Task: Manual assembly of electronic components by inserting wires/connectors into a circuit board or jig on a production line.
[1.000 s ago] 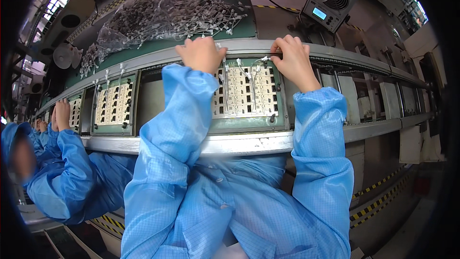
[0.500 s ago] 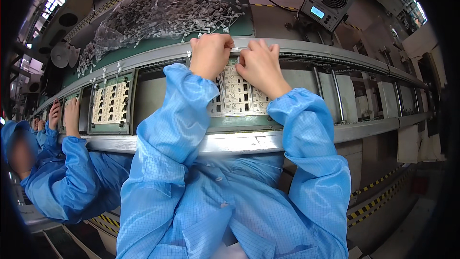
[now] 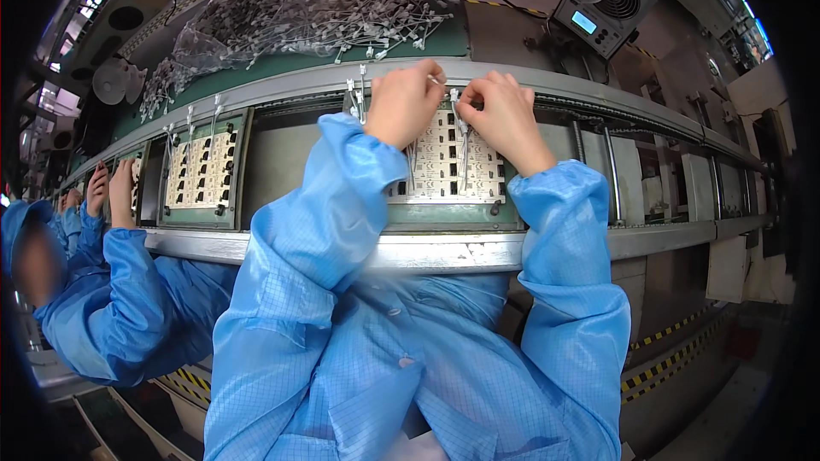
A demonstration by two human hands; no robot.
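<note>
A cream circuit-board panel [image 3: 440, 172] with rows of black parts lies in a green carrier [image 3: 453, 217] on the rail line before me. My left hand [image 3: 403, 104] is over the panel's far left part, its fingers pinched on a thin white piece that looks like a cable end. Close by on the right, my right hand [image 3: 506, 116] has thumb and forefinger pinched beside a white connector cable [image 3: 464, 149], which hangs over the panel. Whether they grip it is hidden. More white connector cables [image 3: 362, 90] stand up left of my left hand.
A second panel [image 3: 201, 169] sits in its carrier to the left, where a co-worker's hands [image 3: 120, 192] are. Beyond the far rail [image 3: 286, 94] lies a heap of white cables [image 3: 376, 21] with a clear plastic bag [image 3: 239, 17]. A fan unit [image 3: 605, 2] stands far right.
Both hands and the panel sit slightly farther right in view. A white connector cable now shows between my hands, over the panel. More of the cables left of my left hand are visible.
</note>
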